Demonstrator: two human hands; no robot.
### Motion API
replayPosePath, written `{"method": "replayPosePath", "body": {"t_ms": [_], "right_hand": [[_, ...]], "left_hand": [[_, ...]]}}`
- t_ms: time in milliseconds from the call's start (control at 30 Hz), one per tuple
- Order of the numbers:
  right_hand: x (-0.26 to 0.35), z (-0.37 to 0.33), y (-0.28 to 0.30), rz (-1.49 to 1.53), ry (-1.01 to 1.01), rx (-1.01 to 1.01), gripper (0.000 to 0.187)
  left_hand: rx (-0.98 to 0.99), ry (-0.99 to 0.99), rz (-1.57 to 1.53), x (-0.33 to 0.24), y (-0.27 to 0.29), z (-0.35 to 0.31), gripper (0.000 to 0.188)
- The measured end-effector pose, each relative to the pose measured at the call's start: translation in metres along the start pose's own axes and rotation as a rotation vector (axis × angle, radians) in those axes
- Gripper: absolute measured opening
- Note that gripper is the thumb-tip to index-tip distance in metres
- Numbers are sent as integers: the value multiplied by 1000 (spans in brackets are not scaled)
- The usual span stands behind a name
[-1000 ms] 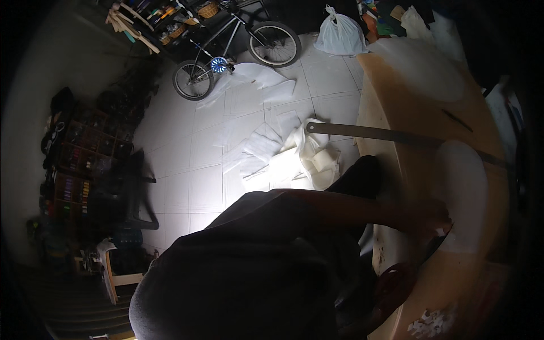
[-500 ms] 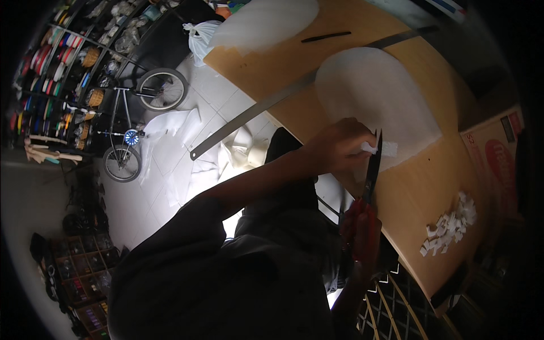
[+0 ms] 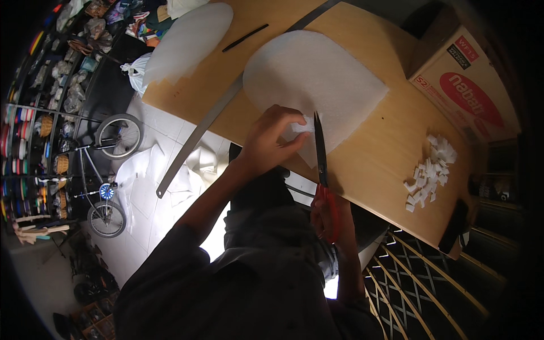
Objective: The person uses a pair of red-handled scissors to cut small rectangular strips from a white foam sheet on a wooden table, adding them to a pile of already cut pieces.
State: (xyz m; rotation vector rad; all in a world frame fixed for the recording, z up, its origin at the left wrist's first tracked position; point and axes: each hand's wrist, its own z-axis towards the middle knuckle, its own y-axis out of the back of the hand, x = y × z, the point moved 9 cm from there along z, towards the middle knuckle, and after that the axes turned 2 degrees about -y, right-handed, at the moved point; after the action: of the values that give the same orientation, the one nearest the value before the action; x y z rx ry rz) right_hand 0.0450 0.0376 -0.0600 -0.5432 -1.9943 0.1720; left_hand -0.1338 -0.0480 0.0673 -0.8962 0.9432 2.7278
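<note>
Your left fingers [image 3: 290,112] pinch the small white piece [image 3: 302,126] between near-closed tips, while just right of them the red-handled scissors [image 3: 323,174], wrapped by your right fingers [image 3: 317,214], point lengthwise away from you.

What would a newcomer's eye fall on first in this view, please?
The red-handled scissors in the right hand probably come first, their blades beside the white piece in the left hand, near the edge of the table. To the right, a pile of white scraps lies on the table near a cardboard box.
</note>
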Motion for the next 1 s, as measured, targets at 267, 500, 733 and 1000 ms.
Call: {"method": "replayPosePath", "body": {"t_ms": [267,500,733,1000], "right_hand": [[-3,-27,-3,-168,-209,46,27],[10,-45,7,-304,169,61,71],[7,-62,22,-249,115,31,79],[2,-78,42,-240,115,-48,84]], "left_hand": [[-1,195,10,31,-15,7,31],[105,114,-5,12,-43,9,30],[446,8,-33,10,-59,15,32],[557,54,-32,15,-77,23,30]]}}
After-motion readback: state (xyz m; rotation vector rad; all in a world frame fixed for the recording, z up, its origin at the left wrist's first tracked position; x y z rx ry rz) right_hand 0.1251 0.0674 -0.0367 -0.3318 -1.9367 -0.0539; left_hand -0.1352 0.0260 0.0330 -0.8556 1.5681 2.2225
